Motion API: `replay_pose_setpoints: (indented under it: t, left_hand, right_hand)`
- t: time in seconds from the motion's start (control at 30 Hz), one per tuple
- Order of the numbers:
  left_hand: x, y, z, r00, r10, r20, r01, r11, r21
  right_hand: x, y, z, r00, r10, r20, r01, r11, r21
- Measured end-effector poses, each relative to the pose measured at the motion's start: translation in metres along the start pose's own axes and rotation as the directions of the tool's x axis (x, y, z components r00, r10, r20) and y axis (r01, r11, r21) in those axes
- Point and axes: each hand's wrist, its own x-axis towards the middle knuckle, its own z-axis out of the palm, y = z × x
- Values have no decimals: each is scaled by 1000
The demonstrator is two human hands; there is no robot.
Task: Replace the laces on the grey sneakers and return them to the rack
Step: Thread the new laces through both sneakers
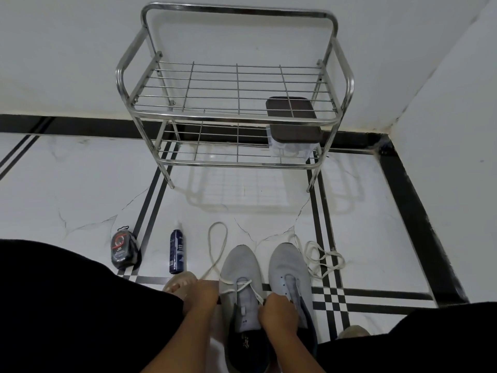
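Two grey sneakers stand side by side on the floor, toes pointing away from me. The left sneaker (pixel 239 267) has a white lace (pixel 243 285) crossed through its front eyelets. My left hand (pixel 201 296) pinches one end of that lace at the shoe's left side, and the slack loops out over the floor. My right hand (pixel 278 310) pinches the other end at the right side. The right sneaker (pixel 286 265) has bare eyelets. A second white lace (pixel 322 258) lies coiled on the floor to its right. The metal rack (pixel 236 114) stands ahead against the wall.
A clear box with a dark lid (pixel 293 122) sits on the rack's lower shelf, right side. A blue spray bottle (pixel 176 251) and a black shoe-polish sponge (pixel 125 247) lie on the floor at left. My sandalled foot (pixel 180 282) is beside the left sneaker. Walls meet at right.
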Motion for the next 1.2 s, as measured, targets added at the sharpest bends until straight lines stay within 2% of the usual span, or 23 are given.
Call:
replay_pose_setpoints:
  t: [0.1, 0.17, 0.2, 0.23, 0.3, 0.33, 0.53, 0.7, 0.83, 0.93, 1.0, 1.13, 1.2]
  left_hand:
    - [-6, -1, 9, 993, 109, -54, -83, 932, 352]
    - [-4, 2, 16, 970, 208, -123, -133, 885, 447]
    - [-1, 5, 20, 977, 202, -72, -155, 898, 413]
    - [2, 6, 23, 985, 171, -31, -154, 939, 308]
    - [11, 6, 28, 993, 69, 96, -80, 990, 116]
    - [19, 3, 31, 993, 37, 114, -46, 995, 83]
    - [37, 7, 41, 987, -18, 162, 16, 1000, 13]
    - [34, 9, 43, 992, -61, 106, 47, 991, 126]
    - [25, 16, 39, 997, -50, 52, 47, 998, 49]
    - [14, 23, 36, 997, 56, -58, -60, 996, -73]
    - [6, 31, 31, 988, 136, -77, -150, 965, -216]
    - [-9, 61, 2, 959, 281, -19, -251, 821, -514]
    - [-21, 78, -18, 916, 401, 3, -321, 739, -593]
  right_hand:
    - [1, 0, 2, 1000, -4, 1, 4, 1000, -13]
    - [2, 1, 2, 1000, -4, 4, 4, 1000, -17]
    - [3, 1, 3, 1000, -8, 3, 8, 1000, -17]
    - [3, 1, 3, 1000, -12, 1, 12, 1000, -16]
    - [3, 1, 4, 1000, -21, 5, 21, 1000, -13]
    - [3, 2, 5, 1000, -22, 10, 22, 1000, -11]
    - [3, 3, 4, 999, -45, 31, 46, 999, -30]
    - [3, 4, 3, 998, -68, 16, 69, 996, -57]
    - [2, 4, 0, 997, -74, 14, 74, 995, -63]
    - [2, 4, 1, 998, -60, 22, 61, 997, -53]
    - [3, 4, 3, 997, -61, 37, 63, 997, -43]
    - [6, 4, -1, 987, -82, 139, 82, 997, 12]
    - [10, 1, -11, 976, -36, 215, 14, 994, 106]
